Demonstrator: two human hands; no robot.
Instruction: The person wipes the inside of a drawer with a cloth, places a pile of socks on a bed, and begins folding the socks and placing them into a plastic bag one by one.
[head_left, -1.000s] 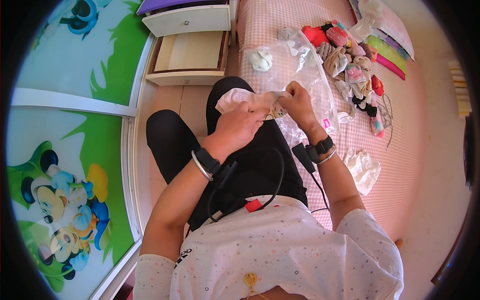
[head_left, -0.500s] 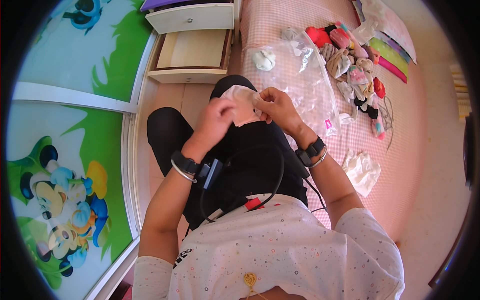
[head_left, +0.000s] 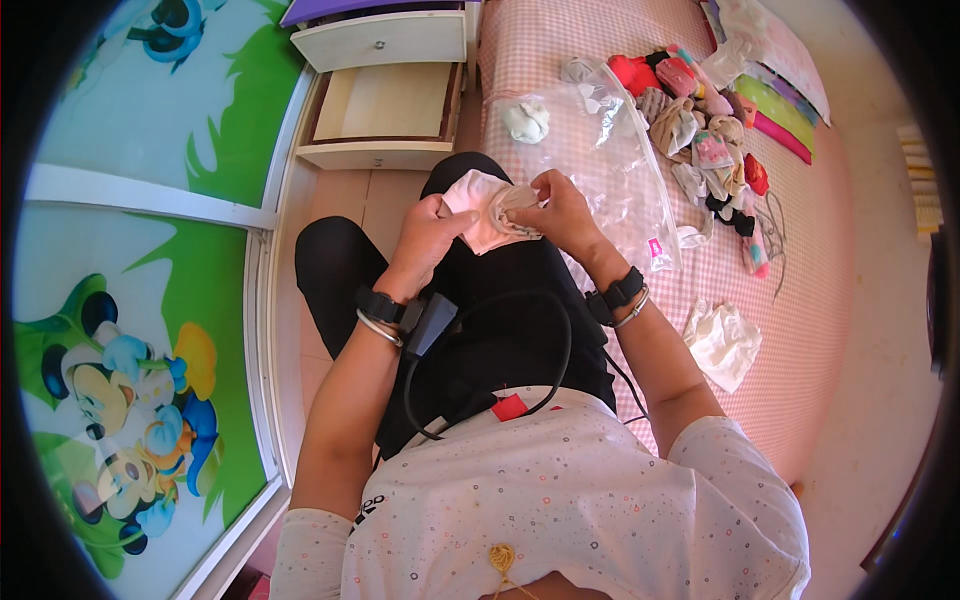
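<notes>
sock [head_left: 470, 200], pale pink with a gathered whitish edge: held between both hands, over the black-trousered knee [head_left: 462, 166]. left hand [head_left: 428, 238]: thumb pressed flat on near left portion of sock; remaining fingertips hidden behind fabric. right hand [head_left: 563, 215]: thumb and forefinger clamped together on gathered edge, just across from left thumb. beyond right fingers: white rolled bundle [head_left: 526, 121], resting on pink checked bedcover [head_left: 785, 390]. to right of right fingers: clear plastic bag [head_left: 607, 182], spread flat; farther right, mixed sock pile [head_left: 712, 150]. nearer the body and right of right fingers: crumpled white cloth [head_left: 722, 343]. beyond left fingers: pulled-out drawer [head_left: 375, 157], pale inside.
</notes>
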